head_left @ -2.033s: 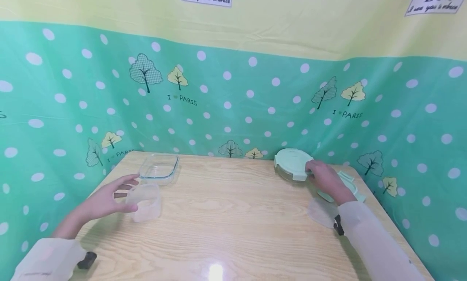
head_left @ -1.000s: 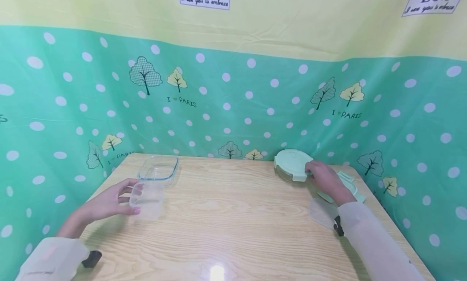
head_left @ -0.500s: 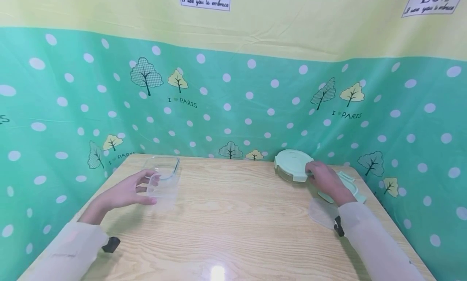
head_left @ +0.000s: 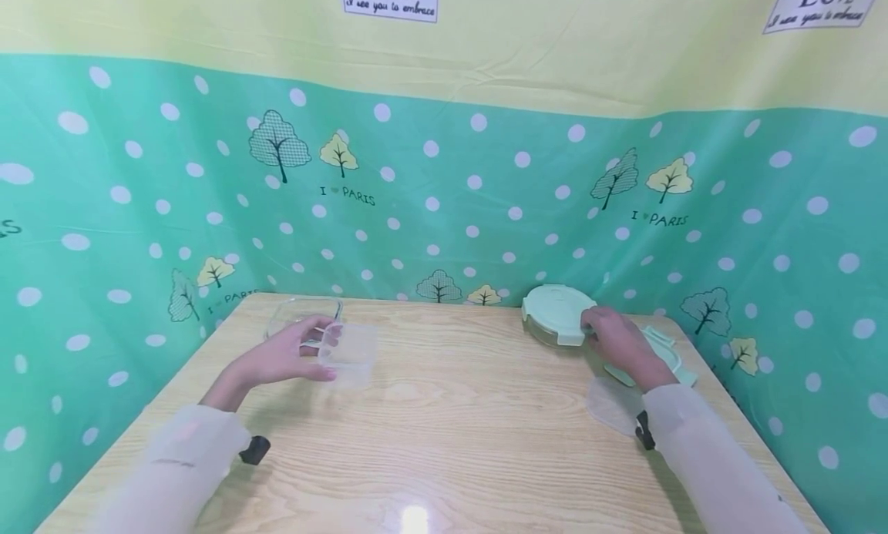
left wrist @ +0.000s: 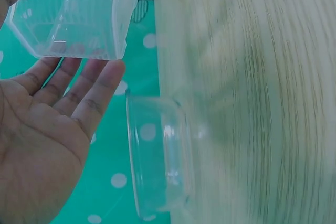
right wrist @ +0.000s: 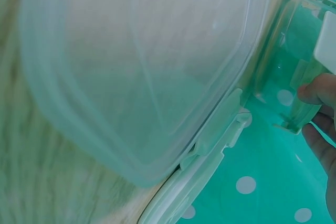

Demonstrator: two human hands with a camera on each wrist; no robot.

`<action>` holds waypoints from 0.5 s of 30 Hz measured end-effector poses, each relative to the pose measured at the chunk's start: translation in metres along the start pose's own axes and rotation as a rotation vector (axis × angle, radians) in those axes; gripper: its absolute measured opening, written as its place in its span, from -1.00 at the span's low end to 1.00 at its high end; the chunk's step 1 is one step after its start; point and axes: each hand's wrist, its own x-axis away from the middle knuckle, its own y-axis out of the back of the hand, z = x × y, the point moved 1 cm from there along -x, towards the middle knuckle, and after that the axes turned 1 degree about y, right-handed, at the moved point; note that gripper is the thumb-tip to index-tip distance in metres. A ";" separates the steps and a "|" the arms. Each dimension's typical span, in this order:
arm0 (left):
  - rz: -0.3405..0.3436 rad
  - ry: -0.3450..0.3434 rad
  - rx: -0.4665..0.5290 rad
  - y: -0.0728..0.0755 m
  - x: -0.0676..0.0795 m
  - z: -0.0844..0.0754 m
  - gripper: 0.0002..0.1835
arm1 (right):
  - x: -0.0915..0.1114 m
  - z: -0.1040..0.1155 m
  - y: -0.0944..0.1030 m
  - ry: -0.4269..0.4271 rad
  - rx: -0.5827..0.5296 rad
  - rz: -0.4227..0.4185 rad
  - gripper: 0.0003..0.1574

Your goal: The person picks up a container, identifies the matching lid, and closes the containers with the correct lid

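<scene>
In the head view my left hand (head_left: 280,357) grips a translucent plastic container (head_left: 352,353) between thumb and fingers, at the left of the table. The left wrist view shows fingertips (left wrist: 102,80) against this container's side (left wrist: 79,19), which is off the tabletop. Just behind the hand stands a square glass container (head_left: 287,310), partly covered by it. My right hand (head_left: 617,341) is at the round glass container with a pale green lid (head_left: 555,310), at the back right. Its thumb and fingers pinch the lid's side latch (right wrist: 307,106) in the right wrist view.
A second pale green lid (head_left: 662,350) lies beside the right hand, partly hidden by it. Closer in, a translucent lid (head_left: 610,404) lies partly under the right forearm. Patterned green curtain (head_left: 472,210) hangs along the back and sides of the wooden table (head_left: 444,426).
My left hand has taken hold of the plastic container, lifted it, and carried it to the right, past the front of the square glass container. My right hand has stayed at the round container.
</scene>
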 end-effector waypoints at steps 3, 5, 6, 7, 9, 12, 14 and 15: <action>0.004 -0.017 0.019 -0.006 -0.007 -0.003 -0.15 | 0.000 -0.001 -0.001 -0.012 0.002 0.004 -0.71; 0.006 -0.024 0.034 -0.010 -0.011 -0.004 -0.14 | 0.000 -0.002 -0.001 -0.020 0.005 0.005 -0.71; 0.007 -0.028 0.045 -0.011 -0.014 -0.005 -0.15 | 0.000 -0.002 -0.001 -0.022 0.007 0.007 -0.71; 0.007 -0.035 0.053 -0.013 -0.016 -0.006 -0.16 | 0.000 -0.002 -0.001 -0.025 0.009 0.006 -0.70; 0.008 -0.045 0.076 -0.017 -0.020 -0.007 -0.17 | 0.000 -0.002 -0.001 -0.023 0.006 0.008 -0.70; 0.005 -0.060 0.102 -0.023 -0.027 -0.010 -0.16 | 0.000 -0.001 -0.001 -0.019 0.000 0.008 -0.69; 0.006 -0.065 0.121 -0.027 -0.031 -0.012 -0.14 | 0.000 -0.001 -0.001 -0.017 0.001 0.005 -0.69; 0.007 -0.069 0.122 -0.029 -0.033 -0.013 -0.13 | 0.000 -0.001 -0.001 -0.019 0.003 0.005 -0.68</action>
